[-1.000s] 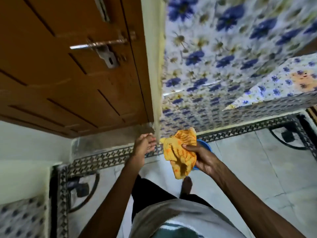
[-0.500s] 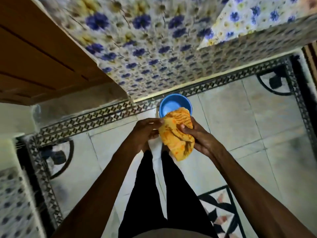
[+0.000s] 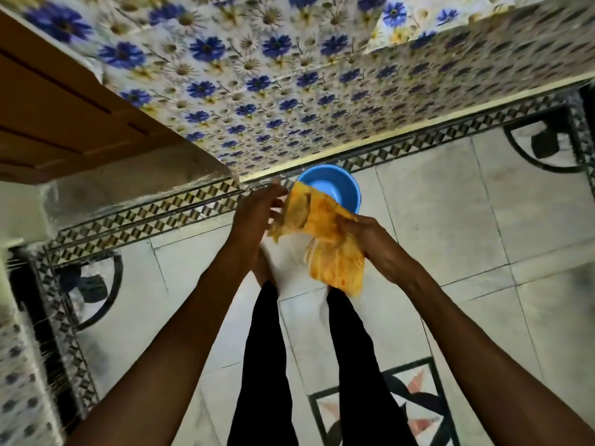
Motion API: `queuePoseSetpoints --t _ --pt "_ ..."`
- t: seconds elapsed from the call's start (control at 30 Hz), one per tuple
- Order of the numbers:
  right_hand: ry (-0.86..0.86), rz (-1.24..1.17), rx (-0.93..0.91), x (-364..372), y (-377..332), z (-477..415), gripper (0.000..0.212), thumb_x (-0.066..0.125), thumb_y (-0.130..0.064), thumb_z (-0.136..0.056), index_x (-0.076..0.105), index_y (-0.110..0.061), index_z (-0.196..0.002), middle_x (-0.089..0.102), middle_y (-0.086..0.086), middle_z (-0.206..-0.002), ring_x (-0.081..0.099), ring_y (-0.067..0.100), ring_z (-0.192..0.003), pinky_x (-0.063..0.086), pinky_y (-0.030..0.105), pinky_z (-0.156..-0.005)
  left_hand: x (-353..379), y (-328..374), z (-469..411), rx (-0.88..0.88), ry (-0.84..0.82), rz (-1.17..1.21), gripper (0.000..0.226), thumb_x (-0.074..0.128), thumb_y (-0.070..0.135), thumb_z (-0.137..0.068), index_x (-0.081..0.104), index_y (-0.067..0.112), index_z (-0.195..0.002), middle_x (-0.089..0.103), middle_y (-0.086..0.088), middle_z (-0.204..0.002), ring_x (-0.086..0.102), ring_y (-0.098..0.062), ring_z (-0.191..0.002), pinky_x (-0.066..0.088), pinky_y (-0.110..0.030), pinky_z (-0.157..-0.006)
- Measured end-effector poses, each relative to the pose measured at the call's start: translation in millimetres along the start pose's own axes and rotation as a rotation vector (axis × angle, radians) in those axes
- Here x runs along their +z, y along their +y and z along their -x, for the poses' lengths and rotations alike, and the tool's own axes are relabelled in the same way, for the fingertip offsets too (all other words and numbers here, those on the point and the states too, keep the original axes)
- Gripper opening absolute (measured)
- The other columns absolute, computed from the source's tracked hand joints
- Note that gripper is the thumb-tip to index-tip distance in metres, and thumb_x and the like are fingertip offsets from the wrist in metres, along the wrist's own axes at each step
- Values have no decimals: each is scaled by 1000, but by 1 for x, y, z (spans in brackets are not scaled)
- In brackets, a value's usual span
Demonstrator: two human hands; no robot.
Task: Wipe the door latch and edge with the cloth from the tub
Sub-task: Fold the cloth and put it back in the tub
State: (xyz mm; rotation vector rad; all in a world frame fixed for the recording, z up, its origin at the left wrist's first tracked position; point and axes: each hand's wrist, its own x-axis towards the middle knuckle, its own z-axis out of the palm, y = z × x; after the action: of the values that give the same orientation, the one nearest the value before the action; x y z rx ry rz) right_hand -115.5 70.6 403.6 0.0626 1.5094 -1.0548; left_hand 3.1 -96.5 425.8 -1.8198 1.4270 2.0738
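A yellow-orange cloth (image 3: 328, 243) hangs crumpled between both hands above the floor. My right hand (image 3: 370, 243) grips its right side. My left hand (image 3: 257, 210) holds its left edge with the fingertips, fingers partly spread. A small blue tub (image 3: 338, 185) stands on the floor just beyond the cloth, against the foot of the tiled wall; the cloth covers its near rim. The brown wooden door (image 3: 58, 123) shows only its lower part at the upper left. Its latch is out of view.
A wall of blue-flower tiles (image 3: 257, 75) runs across the top, with a patterned border strip (image 3: 145, 217) at the floor. A grey stone threshold (image 3: 135, 181) lies below the door. My legs in black trousers stand on pale floor tiles.
The view has tipped down from the door and latch to the floor. Both hands now hold the cloth, spreading it wider, with the tub in full view behind it.
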Motion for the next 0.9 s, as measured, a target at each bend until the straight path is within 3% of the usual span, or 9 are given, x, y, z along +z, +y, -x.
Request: queuePoseSetpoints --t 0.1,0.17,0.23,0.37,0.43,0.6,0.7,0.8,0.9 --pt "-115 -379 195 -29 3 -20 37 50 -31 -98 63 -9 -124 73 10 -109 73 20 -93 59 36 -86 11 -15 -26 130 -13 8 28 44 51 -103 62 31 -113 64 13 -109 59 -2 -99 42 -19 -89" --pt "-147 -457 223 -46 12 -40 39 51 -39 -95 67 -11 -119 73 10 -112 72 23 -98 54 42 -94 18 -40 -53 -33 -159 38 62 35 76 -93 60 32 -127 63 7 -127 57 -12 -118 34 -35 -107" --pt "-182 -475 219 -60 24 -63 44 56 -41 -89 66 -12 -121 71 11 -118 68 25 -107 50 44 -101 26 -69 -83 -227 -308 133 81 37 84 -84 61 23 -131 65 -9 -129 59 -24 -118 36 -47 -113" --pt "-150 -284 168 -76 57 -116 32 63 -17 -87 66 -7 -118 74 9 -109 72 19 -98 59 34 -87 54 -124 -135 -269 -397 206 96 74 76 -64 57 18 -137 68 -10 -127 63 -27 -118 46 -44 -105" --pt "-38 -77 86 -85 77 -146 25 65 -11 -90 68 -7 -114 76 8 -103 73 17 -92 58 33 -78 69 -145 -160 -190 -351 167 95 87 53 -62 54 15 -142 67 -7 -128 63 -28 -119 50 -44 -101" --pt "-74 -94 60 -101 111 -210 35 56 -23 -97 60 -13 -130 72 4 -116 71 19 -102 58 39 -80 93 -196 -224 -174 -236 173 66 82 27 -83 54 12 -140 66 -8 -130 65 -28 -114 60 -37 -80" --pt "-21 225 -143 -102 118 -236 39 65 -1 -88 62 -13 -125 74 -6 -100 71 2 -88 59 27 -72 98 -221 -255 -273 -321 227 40 66 32 -94 61 14 -129 71 -5 -121 67 -23 -108 57 -31 -74" --pt "85 541 -371 -92 122 -253 38 70 6 -81 70 -16 -112 70 -5 -99 64 -15 -81 52 9 -81 98 -243 -274 -260 -458 275 41 81 14 -79 65 16 -117 77 1 -105 70 -17 -100 61 -28 -74" --pt "139 389 -274 -85 123 -267 36 58 14 -80 76 -10 -101 74 3 -100 69 6 -89 55 21 -81 95 -253 -290 -202 -356 488 24 74 11 -72 76 18 -95 78 1 -87 75 -13 -80 62 -27 -65"
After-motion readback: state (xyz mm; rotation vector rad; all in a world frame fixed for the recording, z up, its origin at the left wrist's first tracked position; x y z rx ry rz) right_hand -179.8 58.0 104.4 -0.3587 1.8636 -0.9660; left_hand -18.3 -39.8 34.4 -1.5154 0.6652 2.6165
